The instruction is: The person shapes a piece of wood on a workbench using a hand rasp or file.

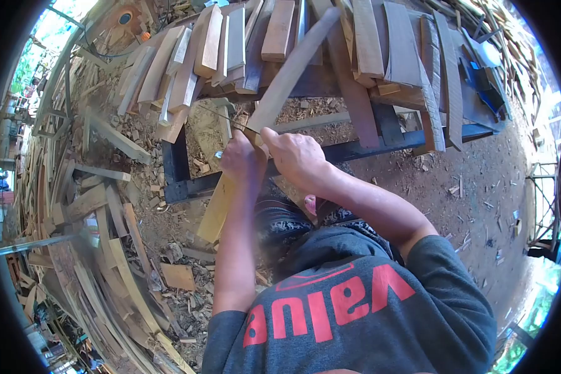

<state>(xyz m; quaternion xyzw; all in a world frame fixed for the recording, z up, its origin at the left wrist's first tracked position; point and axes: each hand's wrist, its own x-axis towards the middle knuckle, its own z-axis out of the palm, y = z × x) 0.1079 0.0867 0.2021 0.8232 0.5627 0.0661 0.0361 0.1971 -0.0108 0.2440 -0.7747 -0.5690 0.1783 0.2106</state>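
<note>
A long wooden plank (pixel 291 76) slants from the bench edge down toward my lap. Its paler lower part (pixel 217 209) comes out below my hands, beside my thigh. My left hand (pixel 242 157) is closed around the plank near its middle. Close beside it, my right hand (pixel 295 154) is closed too, with its thumb toward the plank. A thin, dark, blade-like tool (pixel 217 114), seen nearly edge-on, crosses the plank and ends at my right fingers. Its handle is hidden in the grip, so its exact kind does not show.
Cut wood pieces (pixel 278 31) lie side by side on a bench with a dark metal frame (pixel 349 149). More boards (pixel 121 280) are stacked on the left. Chips and offcuts (pixel 179 277) litter the ground. A dark blue metal piece (pixel 483 84) sits at the bench's right end.
</note>
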